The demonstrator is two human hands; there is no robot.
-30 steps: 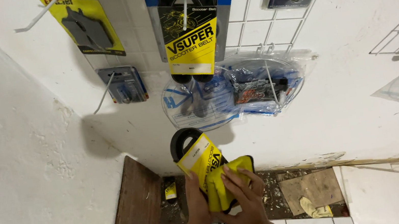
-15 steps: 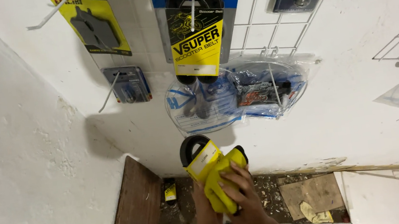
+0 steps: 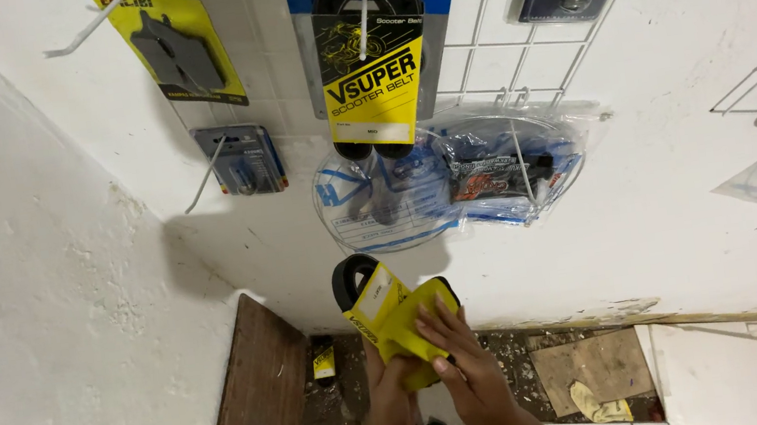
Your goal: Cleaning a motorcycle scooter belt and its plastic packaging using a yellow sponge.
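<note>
Both of your hands are closing on one black belt in a yellow card sleeve (image 3: 393, 323), which you are holding up near the bottom middle of the view, in front of the white wall (image 3: 66, 283). Your left hand (image 3: 392, 391) is gripping the sleeve from below, its fingers wrapped round the lower edge. Your right hand (image 3: 462, 367) is lying over the sleeve's front, fingers (image 3: 437, 324) pressing flat against the yellow card. Farther up, a matching belt in a yellow sleeve (image 3: 371, 58) is hanging from a hook on the wire grid (image 3: 494, 51), with a clear plastic bag of parts (image 3: 462, 182) just below it.
</note>
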